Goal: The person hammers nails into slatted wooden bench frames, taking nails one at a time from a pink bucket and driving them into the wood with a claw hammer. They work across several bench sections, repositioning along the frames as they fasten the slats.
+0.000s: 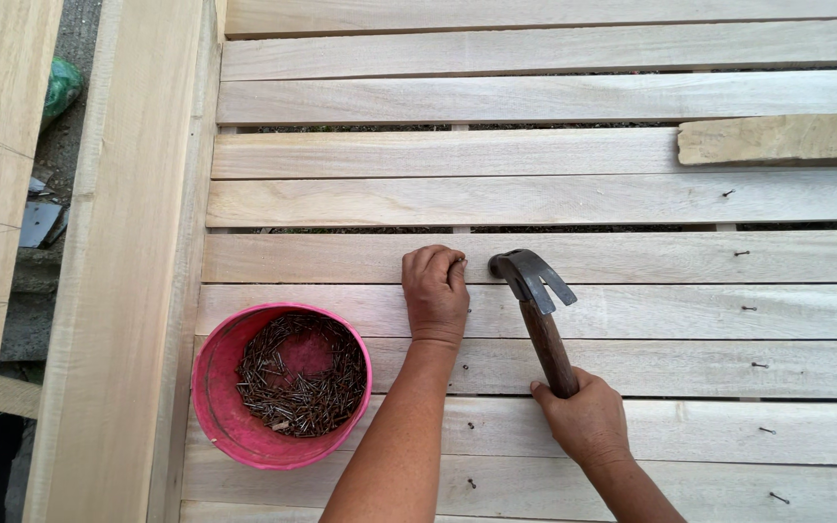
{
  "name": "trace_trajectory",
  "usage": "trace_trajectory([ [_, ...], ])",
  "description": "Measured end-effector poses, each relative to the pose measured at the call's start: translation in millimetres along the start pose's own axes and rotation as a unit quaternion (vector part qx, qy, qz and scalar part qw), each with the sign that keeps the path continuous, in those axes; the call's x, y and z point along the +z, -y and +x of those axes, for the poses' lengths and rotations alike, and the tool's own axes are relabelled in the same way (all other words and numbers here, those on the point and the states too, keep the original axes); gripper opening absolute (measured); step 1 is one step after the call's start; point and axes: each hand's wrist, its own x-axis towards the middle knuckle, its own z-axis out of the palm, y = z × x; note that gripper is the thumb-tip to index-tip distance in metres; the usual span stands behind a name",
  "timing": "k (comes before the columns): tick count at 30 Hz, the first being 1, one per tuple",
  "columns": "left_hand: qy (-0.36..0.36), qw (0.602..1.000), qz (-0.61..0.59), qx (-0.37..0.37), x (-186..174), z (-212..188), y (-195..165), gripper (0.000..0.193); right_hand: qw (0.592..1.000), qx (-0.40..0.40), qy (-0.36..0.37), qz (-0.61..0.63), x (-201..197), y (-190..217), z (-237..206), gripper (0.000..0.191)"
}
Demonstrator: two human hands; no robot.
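Left hand (435,289) pinches a nail (461,260) upright on the slat (322,259), fingers closed round it — hammer (533,291) head sits just right of it, face toward the nail. Right hand (585,416) grips the handle's lower end, handle running down-right; pink nail bucket (213,387) lies left of the left forearm.

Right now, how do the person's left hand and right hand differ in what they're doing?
The left hand rests on a wooden slat, fingers pinching what looks like a small nail; the right hand grips the brown handle of a claw hammer. The left hand is nearer the pink bowl of nails; the right hand is farther from it. Both lie over the slats.
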Motion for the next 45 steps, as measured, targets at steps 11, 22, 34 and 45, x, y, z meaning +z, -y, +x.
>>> trace_trajectory([
  [11,0.028,0.998,0.05,-0.027,2,1,-6,0.005,1.0,0.0,0.0,-0.019,3,-3,0,0.035],
  [22,0.042,0.995,0.071,-0.053,3,3,-7,0.005,0.998,-0.02,0.023,0.049,-9,6,-13,0.035],
  [34,0.051,0.996,0.057,-0.042,1,4,-8,0.005,0.997,-0.057,0.025,-0.052,-23,30,-17,0.035],
  [45,0.009,0.998,0.045,-0.043,0,-8,6,0.006,0.997,-0.068,0.019,0.012,-14,31,-22,0.029],
])
